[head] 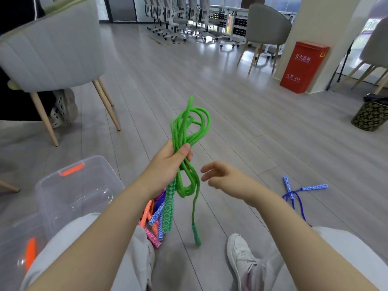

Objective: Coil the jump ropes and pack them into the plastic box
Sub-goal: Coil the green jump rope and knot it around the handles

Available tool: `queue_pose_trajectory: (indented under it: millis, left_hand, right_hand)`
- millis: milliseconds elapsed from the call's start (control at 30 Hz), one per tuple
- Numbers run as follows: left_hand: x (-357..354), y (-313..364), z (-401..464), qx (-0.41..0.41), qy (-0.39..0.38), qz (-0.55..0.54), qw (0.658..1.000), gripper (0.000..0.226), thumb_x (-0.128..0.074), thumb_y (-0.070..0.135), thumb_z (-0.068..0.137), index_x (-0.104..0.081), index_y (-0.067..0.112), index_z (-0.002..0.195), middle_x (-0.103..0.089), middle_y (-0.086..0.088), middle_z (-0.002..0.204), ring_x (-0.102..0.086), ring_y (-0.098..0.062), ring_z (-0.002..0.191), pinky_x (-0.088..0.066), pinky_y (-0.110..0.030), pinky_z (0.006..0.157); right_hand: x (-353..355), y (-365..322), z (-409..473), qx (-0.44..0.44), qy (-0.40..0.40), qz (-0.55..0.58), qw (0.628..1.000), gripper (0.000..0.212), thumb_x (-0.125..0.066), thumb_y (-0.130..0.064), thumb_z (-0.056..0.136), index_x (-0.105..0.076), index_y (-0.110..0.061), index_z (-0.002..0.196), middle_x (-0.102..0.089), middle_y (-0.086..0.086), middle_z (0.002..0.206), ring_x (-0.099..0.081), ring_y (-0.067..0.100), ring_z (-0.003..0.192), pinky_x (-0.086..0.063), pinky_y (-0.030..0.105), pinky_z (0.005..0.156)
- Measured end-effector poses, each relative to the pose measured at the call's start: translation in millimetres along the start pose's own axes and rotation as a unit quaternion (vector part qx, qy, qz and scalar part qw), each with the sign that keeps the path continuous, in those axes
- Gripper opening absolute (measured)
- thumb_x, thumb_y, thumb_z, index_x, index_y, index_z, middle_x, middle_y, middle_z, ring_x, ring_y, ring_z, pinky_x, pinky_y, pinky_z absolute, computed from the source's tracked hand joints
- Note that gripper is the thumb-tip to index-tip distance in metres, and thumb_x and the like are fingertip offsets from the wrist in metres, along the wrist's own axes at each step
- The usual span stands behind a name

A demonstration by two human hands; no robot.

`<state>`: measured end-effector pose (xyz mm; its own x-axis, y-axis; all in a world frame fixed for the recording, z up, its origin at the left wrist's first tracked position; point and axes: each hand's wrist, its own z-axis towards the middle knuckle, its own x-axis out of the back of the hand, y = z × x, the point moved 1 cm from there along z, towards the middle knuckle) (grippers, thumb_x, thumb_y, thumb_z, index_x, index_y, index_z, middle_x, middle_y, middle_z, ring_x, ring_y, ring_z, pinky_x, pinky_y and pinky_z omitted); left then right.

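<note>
So the left hand (pixel 168 162) grips the looped bright green jump rope (pixel 189 131), while the right hand (pixel 220 175) hovers beside it, fingers (pixel 206 170) loose.

The coiled green jump rope (pixel 190 131) is held up in the left hand (pixel 168 162) at the middle, its loops above and below the fist, with one patterned green handle (pixel 169 208) hanging below the hand and another green handle (pixel 196 234) dangling lower to its right. The right hand (pixel 220 175) is just right of the coil, apart from it. The clear plastic box with orange latches (pixel 69 192) stands on the floor to the left. A bundle of pink, orange and blue jump ropes (pixel 154 219) lies between box and green handle. A blue jump rope (pixel 294 192) lies on the floor well to the right.
</note>
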<state>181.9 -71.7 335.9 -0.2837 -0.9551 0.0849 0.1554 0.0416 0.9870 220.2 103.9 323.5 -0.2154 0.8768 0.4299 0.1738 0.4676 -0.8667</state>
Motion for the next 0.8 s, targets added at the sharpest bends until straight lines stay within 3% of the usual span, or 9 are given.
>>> queue_pose_trajectory:
  millis: [100, 167, 233, 367, 467, 600, 733, 800]
  left_hand:
    - [4, 2, 0, 0.006, 0.002, -0.077, 0.997, 0.015, -0.047, 0.024, 0.1, -0.055, 0.017, 0.089, -0.058, 0.006, 0.073, -0.051, -0.016, 0.071, -0.044, -0.041, 0.076]
    - [6, 5, 0, 0.008, 0.01, -0.115, 0.993, 0.015, -0.047, 0.024, 0.1, -0.055, 0.015, 0.09, -0.058, 0.004, 0.073, -0.054, -0.019, 0.074, -0.048, -0.042, 0.078]
    - [11, 6, 3, 0.016, 0.034, -0.168, 0.985, 0.015, -0.044, 0.02, 0.101, -0.052, 0.011, 0.092, -0.056, 0.002, 0.071, -0.061, -0.02, 0.076, -0.056, -0.035, 0.076]
    - [30, 9, 11, 0.018, 0.104, -0.225, 0.968, 0.013, -0.042, 0.019, 0.102, -0.048, 0.013, 0.093, -0.052, 0.002, 0.07, -0.063, -0.017, 0.068, -0.056, -0.031, 0.067]
    - [49, 5, 17, 0.023, 0.217, -0.205, 0.954, 0.015, -0.042, 0.02, 0.103, -0.045, 0.016, 0.088, -0.051, 0.005, 0.069, -0.057, -0.015, 0.06, -0.052, -0.03, 0.06]
    - [69, 0, 21, 0.006, 0.335, -0.145, 0.931, 0.015, -0.045, 0.02, 0.1, -0.042, 0.019, 0.085, -0.049, 0.003, 0.069, -0.053, -0.017, 0.059, -0.048, -0.036, 0.062]
    - [73, -4, 22, -0.01, 0.342, -0.034, 0.939, 0.011, -0.047, 0.026, 0.097, -0.045, 0.024, 0.086, -0.052, 0.005, 0.069, -0.054, -0.02, 0.066, -0.049, -0.042, 0.067]
    - [69, -5, 20, -0.026, 0.321, 0.022, 0.946, 0.009, -0.048, 0.026, 0.097, -0.05, 0.018, 0.1, -0.052, 0.005, 0.07, -0.053, -0.016, 0.064, -0.049, -0.035, 0.063]
  right_hand:
    - [-21, 8, 3, 0.014, -0.076, -0.023, 0.997, 0.035, -0.058, -0.003, 0.087, -0.063, -0.019, 0.118, -0.068, 0.001, 0.117, -0.062, 0.011, 0.109, -0.048, 0.033, 0.099]
    - [-26, 12, 4, 0.011, -0.098, -0.058, 0.993, 0.027, -0.06, -0.01, 0.089, -0.066, -0.017, 0.115, -0.069, 0.0, 0.116, -0.062, 0.011, 0.111, -0.047, 0.031, 0.101]
    - [-25, 16, 5, -0.003, -0.118, -0.109, 0.987, 0.017, -0.062, -0.018, 0.089, -0.07, -0.016, 0.104, -0.071, 0.0, 0.108, -0.064, 0.013, 0.107, -0.048, 0.033, 0.1]
    - [-13, 16, 3, -0.024, -0.144, -0.116, 0.982, 0.012, -0.06, -0.02, 0.09, -0.07, -0.018, 0.096, -0.074, -0.008, 0.096, -0.064, 0.0, 0.095, -0.046, 0.023, 0.095]
    - [2, 13, -1, -0.036, -0.126, -0.103, 0.986, 0.016, -0.06, -0.028, 0.092, -0.069, -0.017, 0.099, -0.073, -0.009, 0.091, -0.065, 0.005, 0.099, -0.044, 0.029, 0.101]
    - [23, 12, -12, -0.046, -0.108, -0.136, 0.984, 0.019, -0.059, -0.031, 0.093, -0.07, -0.018, 0.099, -0.073, -0.003, 0.091, -0.065, 0.011, 0.098, -0.046, 0.032, 0.1]
    - [31, 7, -14, -0.011, -0.032, -0.079, 0.996, 0.017, -0.056, -0.027, 0.095, -0.07, -0.017, 0.094, -0.059, 0.004, 0.072, -0.063, 0.015, 0.071, -0.053, 0.036, 0.086]
    - [30, 1, -15, 0.019, 0.004, -0.073, 0.997, 0.018, -0.055, -0.028, 0.096, -0.07, -0.019, 0.091, -0.047, 0.002, 0.069, -0.05, 0.013, 0.064, -0.056, 0.034, 0.072]
